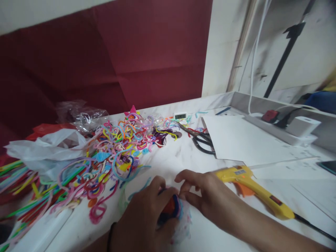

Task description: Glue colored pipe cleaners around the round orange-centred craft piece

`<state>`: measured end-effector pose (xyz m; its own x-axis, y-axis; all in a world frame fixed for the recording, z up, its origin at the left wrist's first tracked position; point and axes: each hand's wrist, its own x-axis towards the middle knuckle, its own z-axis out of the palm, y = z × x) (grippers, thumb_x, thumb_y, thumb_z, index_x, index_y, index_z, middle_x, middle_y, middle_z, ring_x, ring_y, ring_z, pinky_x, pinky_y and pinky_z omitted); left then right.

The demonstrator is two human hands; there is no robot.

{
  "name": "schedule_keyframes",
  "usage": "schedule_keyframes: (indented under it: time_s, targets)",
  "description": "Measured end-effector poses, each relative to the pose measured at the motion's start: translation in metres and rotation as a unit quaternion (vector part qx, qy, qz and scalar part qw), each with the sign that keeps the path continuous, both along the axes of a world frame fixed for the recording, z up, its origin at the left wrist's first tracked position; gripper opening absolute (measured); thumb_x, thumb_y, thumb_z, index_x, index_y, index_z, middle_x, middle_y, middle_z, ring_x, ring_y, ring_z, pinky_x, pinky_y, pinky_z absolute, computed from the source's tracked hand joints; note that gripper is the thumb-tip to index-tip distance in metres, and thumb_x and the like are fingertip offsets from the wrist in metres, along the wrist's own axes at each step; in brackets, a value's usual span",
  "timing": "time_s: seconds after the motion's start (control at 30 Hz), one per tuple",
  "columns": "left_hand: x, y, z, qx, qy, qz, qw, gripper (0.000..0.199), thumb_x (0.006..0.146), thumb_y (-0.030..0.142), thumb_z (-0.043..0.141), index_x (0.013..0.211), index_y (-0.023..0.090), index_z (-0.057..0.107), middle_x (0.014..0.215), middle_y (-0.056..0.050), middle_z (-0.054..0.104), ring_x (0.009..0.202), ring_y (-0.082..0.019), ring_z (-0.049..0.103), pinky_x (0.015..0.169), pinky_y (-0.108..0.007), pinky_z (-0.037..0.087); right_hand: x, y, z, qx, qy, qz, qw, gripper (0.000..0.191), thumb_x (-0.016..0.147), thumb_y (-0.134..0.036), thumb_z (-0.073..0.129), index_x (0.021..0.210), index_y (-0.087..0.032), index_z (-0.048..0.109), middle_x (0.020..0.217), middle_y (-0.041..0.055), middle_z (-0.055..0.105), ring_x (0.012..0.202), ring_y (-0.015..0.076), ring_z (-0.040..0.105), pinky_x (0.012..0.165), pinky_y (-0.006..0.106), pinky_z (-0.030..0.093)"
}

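The fingers of the left hand (148, 210) were closed around a small, round piece (170, 208) with a red-orange middle and a blue and pink edge; the piece sat within that hand, low in the view, partly hidden by the fingers. The forefinger of the right hand (210, 194) stood apart from its thumb at the piece's far edge; whether the thumb and another fingertip pinched anything there, I could not tell. Under and beside the piece lay something clear and crinkled (183, 229), too blurred to name; a black band (110, 236) circled the left wrist.

To the right lay a yellow glue gun (265, 192) with an orange trigger; beyond the hands, black-handled scissors (203, 141) lay against white paper (233, 136), near a small digital display (180, 116); to the left spread a heap of coloured fuzzy stems (123, 136), beside a white plastic bag (49, 150).
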<state>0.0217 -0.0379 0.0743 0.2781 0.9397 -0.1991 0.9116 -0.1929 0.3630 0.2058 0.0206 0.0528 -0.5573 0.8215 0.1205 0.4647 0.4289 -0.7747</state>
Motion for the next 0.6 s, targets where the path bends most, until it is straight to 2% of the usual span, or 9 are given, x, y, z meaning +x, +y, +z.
schedule_keyframes:
  time_s: [0.13,0.3,0.37,0.43,0.53,0.6]
  targets:
    - [-0.003,0.000,-0.002,0.028,-0.009,-0.013,0.999,0.045,0.079,0.020,0.061,0.123,0.028,0.056,0.118,-0.007,0.048,0.098,-0.027,0.057,0.084,-0.042,0.047,0.024,0.001,0.008,0.050,-0.019,-0.024,0.998,0.016,0.089,-0.022,0.053,0.097,-0.029,0.065,0.086,-0.0040,0.073,0.078,0.0161,0.068,0.070,0.029,0.049]
    - [-0.009,0.000,-0.002,0.057,-0.035,-0.053,0.996,0.032,0.081,0.023,0.061,0.113,0.027,0.057,0.110,-0.004,0.048,0.089,-0.023,0.057,0.080,-0.038,0.046,0.057,-0.015,0.009,0.093,-0.086,-0.024,0.992,0.017,0.093,-0.028,0.045,0.088,-0.029,0.062,0.084,-0.0030,0.071,0.074,0.0157,0.068,0.067,0.029,0.052]
    - [-0.011,0.001,-0.002,0.067,-0.049,-0.071,0.994,0.027,0.082,0.024,0.060,0.109,0.026,0.057,0.108,-0.003,0.048,0.088,-0.022,0.057,0.079,-0.036,0.045,0.070,-0.028,0.000,0.112,-0.115,-0.007,0.987,0.023,0.095,-0.028,0.041,0.082,-0.028,0.059,0.078,-0.0026,0.070,0.068,0.0149,0.067,0.059,0.027,0.052]
    - [-0.012,0.002,-0.001,0.074,-0.059,-0.081,0.992,0.024,0.083,0.024,0.060,0.107,0.025,0.057,0.108,-0.003,0.048,0.088,-0.021,0.058,0.079,-0.035,0.045,0.086,-0.039,-0.013,0.172,-0.130,-0.012,0.976,0.024,0.095,-0.028,0.040,0.084,-0.028,0.061,0.076,-0.0014,0.069,0.064,0.0152,0.067,0.056,0.026,0.054]
    - [-0.015,0.004,-0.001,0.074,-0.055,-0.090,0.992,0.027,0.083,0.026,0.062,0.110,0.025,0.057,0.111,-0.003,0.048,0.089,-0.021,0.058,0.080,-0.034,0.045,0.113,-0.051,-0.037,0.296,-0.144,-0.099,0.939,0.023,0.094,-0.027,0.043,0.108,-0.030,0.062,0.103,0.0045,0.071,0.085,0.0223,0.071,0.071,0.033,0.059]
    - [-0.018,0.006,0.000,0.073,-0.053,-0.103,0.991,0.033,0.083,0.028,0.063,0.115,0.025,0.057,0.114,-0.004,0.048,0.091,-0.021,0.058,0.082,-0.034,0.046,0.131,-0.053,-0.052,0.322,-0.157,-0.169,0.918,0.028,0.091,-0.032,0.048,0.117,-0.034,0.060,0.108,0.0044,0.070,0.092,0.0257,0.070,0.075,0.037,0.059]
